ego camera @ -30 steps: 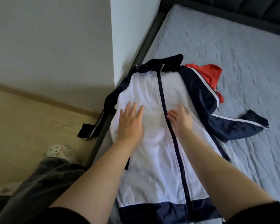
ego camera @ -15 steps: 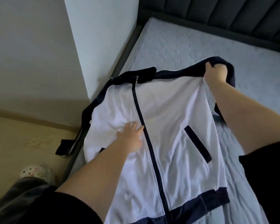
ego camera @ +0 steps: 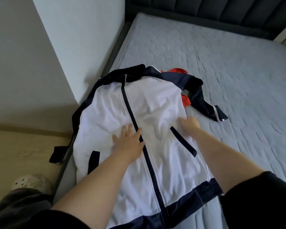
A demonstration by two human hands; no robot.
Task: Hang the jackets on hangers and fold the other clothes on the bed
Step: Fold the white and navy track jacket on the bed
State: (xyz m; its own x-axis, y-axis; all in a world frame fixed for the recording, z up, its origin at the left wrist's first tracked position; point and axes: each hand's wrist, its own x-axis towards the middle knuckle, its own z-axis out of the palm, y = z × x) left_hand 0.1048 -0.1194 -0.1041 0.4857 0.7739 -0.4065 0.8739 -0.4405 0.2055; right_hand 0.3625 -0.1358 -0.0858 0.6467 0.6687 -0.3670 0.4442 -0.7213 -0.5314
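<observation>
Both hands flat again — one jacket

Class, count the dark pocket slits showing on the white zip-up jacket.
2. One navy pocket slit lies outward of the left forearm; the other runs beside the right wrist. Arms may hide others.

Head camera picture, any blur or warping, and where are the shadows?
Head view, light: soft and even, no glare on the white jacket. Head view, shadow: the wall left of the corner is darkened. Head view, distortion: the wide lens splays the mattress edge and headboard. Head view, blur: the right hand looks slightly smeared.
</observation>
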